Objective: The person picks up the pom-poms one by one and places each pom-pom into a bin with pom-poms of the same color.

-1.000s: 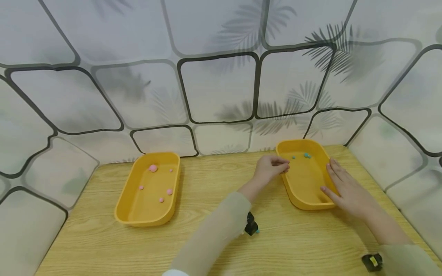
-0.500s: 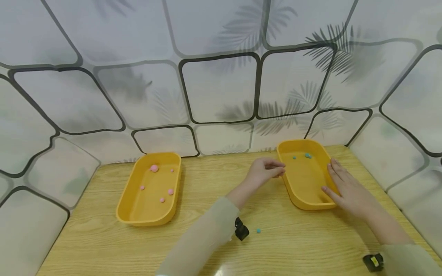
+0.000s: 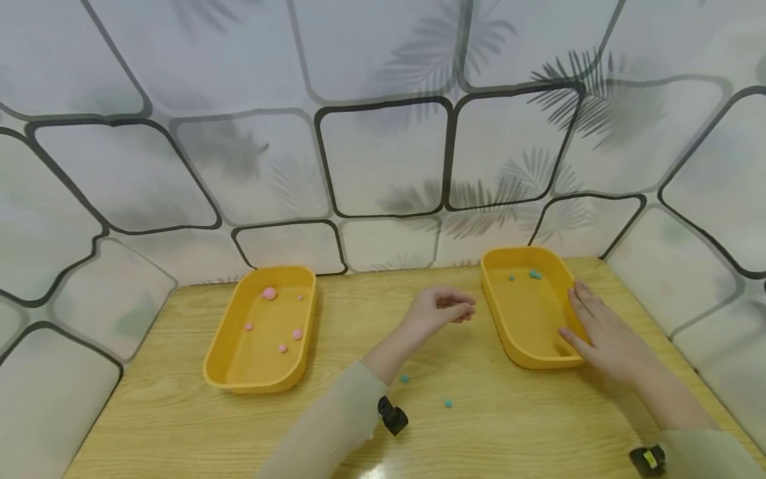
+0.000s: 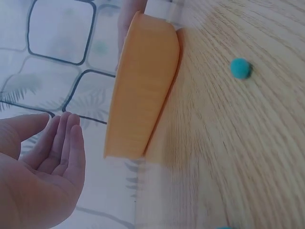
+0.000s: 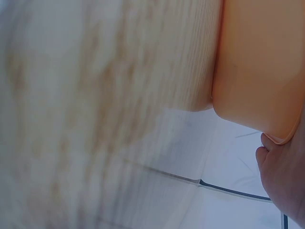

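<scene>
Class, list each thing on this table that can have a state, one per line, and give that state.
Left hand: loosely curled, holding nothing, above the table.
Right hand: fingers straight, resting on the right tray's rim.
Right tray: upright, holds small teal balls.
Left tray: upright, holds pink balls.
Two loose teal balls: lying on the table.

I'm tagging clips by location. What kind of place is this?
Probably a staged tabletop set, not a lived-in room: a bare wooden table boxed in by printed leaf-pattern panels, holding only two yellow trays and small pink balls and blue balls.
</scene>
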Available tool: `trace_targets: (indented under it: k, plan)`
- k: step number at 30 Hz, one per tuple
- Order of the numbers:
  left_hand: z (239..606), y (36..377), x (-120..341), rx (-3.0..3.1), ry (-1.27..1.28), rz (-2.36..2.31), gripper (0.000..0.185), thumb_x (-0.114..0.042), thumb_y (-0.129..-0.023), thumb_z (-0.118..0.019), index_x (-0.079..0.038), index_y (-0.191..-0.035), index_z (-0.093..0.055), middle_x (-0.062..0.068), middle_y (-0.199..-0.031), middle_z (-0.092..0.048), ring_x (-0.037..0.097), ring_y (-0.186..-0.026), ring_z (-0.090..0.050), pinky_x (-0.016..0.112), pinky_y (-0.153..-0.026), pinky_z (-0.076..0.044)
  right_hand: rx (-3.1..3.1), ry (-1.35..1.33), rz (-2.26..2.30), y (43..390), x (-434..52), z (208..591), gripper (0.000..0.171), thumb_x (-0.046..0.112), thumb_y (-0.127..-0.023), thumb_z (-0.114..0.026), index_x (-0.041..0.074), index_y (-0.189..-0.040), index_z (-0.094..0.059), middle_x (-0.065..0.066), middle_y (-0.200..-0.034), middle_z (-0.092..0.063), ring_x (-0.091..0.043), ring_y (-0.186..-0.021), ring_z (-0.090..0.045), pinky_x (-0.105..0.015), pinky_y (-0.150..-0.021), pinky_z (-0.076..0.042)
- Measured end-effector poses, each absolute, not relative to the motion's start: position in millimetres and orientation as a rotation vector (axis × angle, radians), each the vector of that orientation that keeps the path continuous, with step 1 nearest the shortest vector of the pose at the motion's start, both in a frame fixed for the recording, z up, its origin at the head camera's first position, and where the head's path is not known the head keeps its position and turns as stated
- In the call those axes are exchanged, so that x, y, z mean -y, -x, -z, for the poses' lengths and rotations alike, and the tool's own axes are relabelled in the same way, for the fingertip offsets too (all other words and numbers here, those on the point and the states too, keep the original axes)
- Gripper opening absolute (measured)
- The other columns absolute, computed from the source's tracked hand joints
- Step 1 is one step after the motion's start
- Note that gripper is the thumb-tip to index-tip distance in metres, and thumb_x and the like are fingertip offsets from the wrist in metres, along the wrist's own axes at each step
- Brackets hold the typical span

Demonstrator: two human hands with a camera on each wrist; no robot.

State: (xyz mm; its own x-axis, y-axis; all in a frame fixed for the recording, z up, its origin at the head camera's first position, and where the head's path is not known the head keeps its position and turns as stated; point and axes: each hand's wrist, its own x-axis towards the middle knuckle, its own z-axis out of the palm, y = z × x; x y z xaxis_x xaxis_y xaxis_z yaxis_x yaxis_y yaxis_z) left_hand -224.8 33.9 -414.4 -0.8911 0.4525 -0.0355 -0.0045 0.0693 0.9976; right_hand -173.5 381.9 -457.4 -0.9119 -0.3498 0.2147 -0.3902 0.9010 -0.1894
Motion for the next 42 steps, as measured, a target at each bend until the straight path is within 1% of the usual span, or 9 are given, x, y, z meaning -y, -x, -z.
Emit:
trace_targets:
  k: [4,7,12,18,22,27,33,37,42]
  plan:
    - [417,219,-22,-2.042,-0.424,-1.874,0.022,-0.005,-0.104,-0.066,0.006,-0.122,-0.075,0.025,-0.118,-0.078,0.024,-0.101,-0.079,0.047,-0.100,-0.063,2.885,-0.570,-0.339,172,-382,460,0.079,0.034,-0.112,-0.051,-0.016,-0.162,-0.017,-0.026,-0.176,0.002,-0.028,-0.167,0.009,-0.016,-0.127,0.019]
    - [421,215,-12,-2.075,-0.421,-1.863,0.022,-0.004,-0.104,-0.066,0.007,-0.120,-0.075,0.025,-0.116,-0.078,0.023,-0.099,-0.079,0.048,-0.099,-0.064,2.883,-0.569,-0.337,172,-383,462,0.079,0.034,-0.112,-0.052,-0.016,-0.162,-0.017,-0.026,-0.176,0.002,-0.029,-0.167,0.008,-0.016,-0.127,0.019]
    - [430,211,4,-2.115,-0.411,-1.838,0.021,-0.003,-0.104,-0.066,0.007,-0.119,-0.075,0.026,-0.115,-0.077,0.027,-0.101,-0.079,0.049,-0.099,-0.064,2.889,-0.574,-0.337,172,-382,461,0.078,0.035,-0.113,-0.050,-0.016,-0.162,-0.017,-0.028,-0.176,0.001,-0.034,-0.167,0.005,-0.016,-0.127,0.020]
    - [439,209,22,-2.174,-0.379,-1.813,0.020,-0.002,-0.103,-0.067,0.009,-0.117,-0.075,0.026,-0.112,-0.078,0.029,-0.100,-0.079,0.043,-0.094,-0.066,2.885,-0.575,-0.335,172,-381,462,0.078,0.035,-0.113,-0.050,-0.017,-0.161,-0.018,-0.030,-0.175,-0.002,-0.035,-0.167,0.003,-0.014,-0.125,0.020]
    - [447,208,31,-2.190,-0.356,-1.806,0.019,0.000,-0.103,-0.066,0.010,-0.116,-0.075,0.028,-0.111,-0.078,0.029,-0.100,-0.079,0.040,-0.092,-0.067,2.896,-0.563,-0.327,171,-381,462,0.078,0.035,-0.113,-0.049,-0.016,-0.162,-0.017,-0.027,-0.176,0.001,-0.032,-0.167,0.006,-0.014,-0.125,0.021]
    - [456,207,39,-2.188,-0.356,-1.809,0.019,0.002,-0.102,-0.065,0.012,-0.115,-0.074,0.029,-0.111,-0.078,0.033,-0.101,-0.079,0.035,-0.089,-0.067,2.882,-0.569,-0.328,171,-381,460,0.078,0.035,-0.113,-0.049,-0.017,-0.162,-0.017,-0.027,-0.176,0.002,-0.031,-0.168,0.007,-0.013,-0.125,0.021]
    - [465,203,46,-2.142,-0.312,-1.826,0.018,0.005,-0.102,-0.064,0.015,-0.114,-0.072,0.030,-0.114,-0.076,0.037,-0.107,-0.077,0.034,-0.092,-0.066,2.879,-0.569,-0.333,171,-381,460,0.077,0.034,-0.113,-0.049,-0.017,-0.162,-0.017,-0.027,-0.176,0.002,-0.032,-0.167,0.006,-0.015,-0.126,0.020]
    - [471,201,51,-2.167,-0.294,-1.808,0.018,0.004,-0.101,-0.066,0.015,-0.113,-0.073,0.030,-0.114,-0.076,0.032,-0.104,-0.079,0.032,-0.091,-0.066,2.882,-0.564,-0.335,171,-381,459,0.077,0.034,-0.113,-0.049,-0.016,-0.162,-0.017,-0.026,-0.176,0.002,-0.032,-0.167,0.006,-0.016,-0.127,0.020]
    - [477,199,59,-2.227,-0.307,-1.744,0.017,0.000,-0.100,-0.069,0.010,-0.112,-0.075,0.025,-0.110,-0.079,0.020,-0.096,-0.078,0.025,-0.084,-0.065,2.886,-0.563,-0.337,172,-381,458,0.078,0.035,-0.113,-0.049,-0.016,-0.162,-0.016,-0.025,-0.176,0.003,-0.032,-0.167,0.006,-0.016,-0.126,0.020]
